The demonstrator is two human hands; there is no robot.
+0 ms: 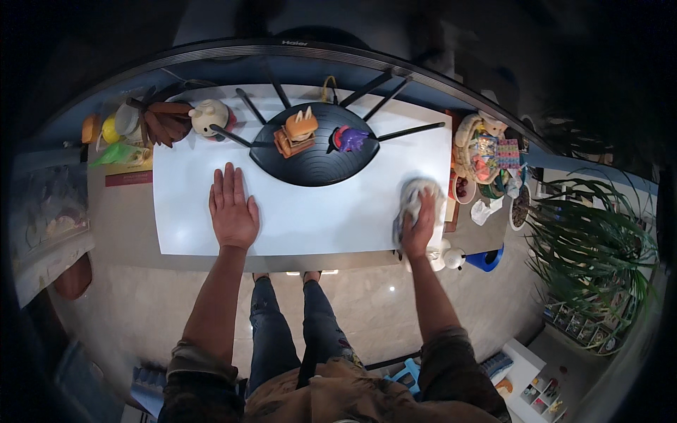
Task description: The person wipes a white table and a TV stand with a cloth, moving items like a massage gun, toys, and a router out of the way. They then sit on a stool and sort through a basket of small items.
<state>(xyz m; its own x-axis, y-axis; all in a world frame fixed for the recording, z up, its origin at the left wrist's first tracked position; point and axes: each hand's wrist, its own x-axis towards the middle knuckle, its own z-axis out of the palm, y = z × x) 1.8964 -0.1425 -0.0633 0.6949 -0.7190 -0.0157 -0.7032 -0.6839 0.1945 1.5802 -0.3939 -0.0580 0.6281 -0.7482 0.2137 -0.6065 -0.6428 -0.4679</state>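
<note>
My left hand lies flat, palm down, on the left part of a white tabletop, its fingers pointing away from me and nothing in it. Near the right edge, my right hand rests on a crumpled light cloth, which looks slightly blurred; how far the fingers close round it is hard to tell. Between and beyond the hands sits a black router with several antennas. On top of it stand a burger-like toy figure and a purple toy figure.
A white round-eared figurine and a brown petal-shaped object stand at the back left. On the right are a woven basket, a bowl of dark red fruit, a crumpled tissue and a leafy plant. A Haier screen's edge spans the back.
</note>
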